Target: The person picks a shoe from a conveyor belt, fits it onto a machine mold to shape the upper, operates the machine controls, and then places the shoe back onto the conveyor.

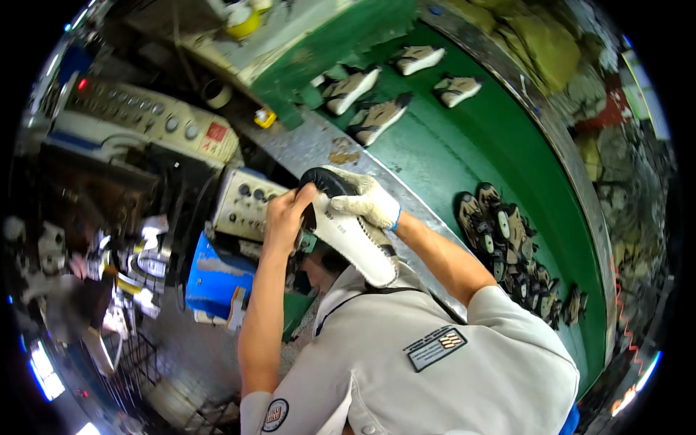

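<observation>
A shoe upper (355, 243) is held in front of my chest with its white underside facing up. Its black toe end points away from me, and the pale heel end lies close to my shirt. My bare left hand (285, 215) grips the left edge near the toe, thumb on the black part. On the other side my right hand (368, 197), in a whitish knit glove, is closed round the toe area. A beige side of the shoe shows below the glove.
A green conveyor trough (464, 167) curves along the right, edged by a metal ledge (312, 145). Beige-and-black shoes (377, 119) stand at its far end, and a cluster of dark shoes (507, 239) lies nearer. Control panels (148, 116) and a blue machine part (214, 275) are at left.
</observation>
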`<state>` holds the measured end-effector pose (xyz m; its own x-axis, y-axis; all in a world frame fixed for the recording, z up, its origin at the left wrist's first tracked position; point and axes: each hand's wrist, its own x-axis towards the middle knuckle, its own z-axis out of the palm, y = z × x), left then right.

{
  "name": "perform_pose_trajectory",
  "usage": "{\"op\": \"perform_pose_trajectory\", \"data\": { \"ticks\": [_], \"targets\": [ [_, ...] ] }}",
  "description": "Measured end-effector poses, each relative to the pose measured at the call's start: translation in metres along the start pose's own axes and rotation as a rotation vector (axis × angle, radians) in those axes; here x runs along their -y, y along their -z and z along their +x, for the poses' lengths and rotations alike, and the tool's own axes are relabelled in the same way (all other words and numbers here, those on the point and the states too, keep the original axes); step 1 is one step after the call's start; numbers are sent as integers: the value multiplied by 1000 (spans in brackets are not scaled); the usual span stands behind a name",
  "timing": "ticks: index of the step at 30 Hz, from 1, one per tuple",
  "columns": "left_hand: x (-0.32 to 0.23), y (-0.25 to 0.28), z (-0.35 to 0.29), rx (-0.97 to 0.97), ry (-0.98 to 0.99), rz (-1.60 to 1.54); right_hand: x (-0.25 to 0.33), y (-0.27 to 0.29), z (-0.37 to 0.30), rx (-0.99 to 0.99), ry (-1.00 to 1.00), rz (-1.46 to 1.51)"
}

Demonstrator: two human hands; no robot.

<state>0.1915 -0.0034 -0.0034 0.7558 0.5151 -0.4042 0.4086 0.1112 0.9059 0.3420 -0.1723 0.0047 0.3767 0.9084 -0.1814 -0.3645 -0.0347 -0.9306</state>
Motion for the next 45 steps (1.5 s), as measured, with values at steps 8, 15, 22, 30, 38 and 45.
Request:
{"op": "perform_pose_trajectory", "data": {
  "ticks": [8, 15, 22, 30, 38, 45],
  "targets": [
    [64, 79, -79, -730, -77, 810, -47, 288, 13, -474, -862, -1314],
    [122, 81, -163, -787, 57, 1218, -148, 341, 27, -441, -1134, -1702],
    [126, 82, -152, -798, 121, 1260, -174, 330, 137, -902, -694, -734],
    [121, 77, -147, -819, 80, 1236, -224, 303, 221, -1289, -174, 85],
    [117, 82, -146, -867, -3, 1153, -134, 188, 121, -336, -52, 607],
    [36, 122, -70, -523, -74, -248, -64, -42, 97, 165, -438, 993]
  ]
}}
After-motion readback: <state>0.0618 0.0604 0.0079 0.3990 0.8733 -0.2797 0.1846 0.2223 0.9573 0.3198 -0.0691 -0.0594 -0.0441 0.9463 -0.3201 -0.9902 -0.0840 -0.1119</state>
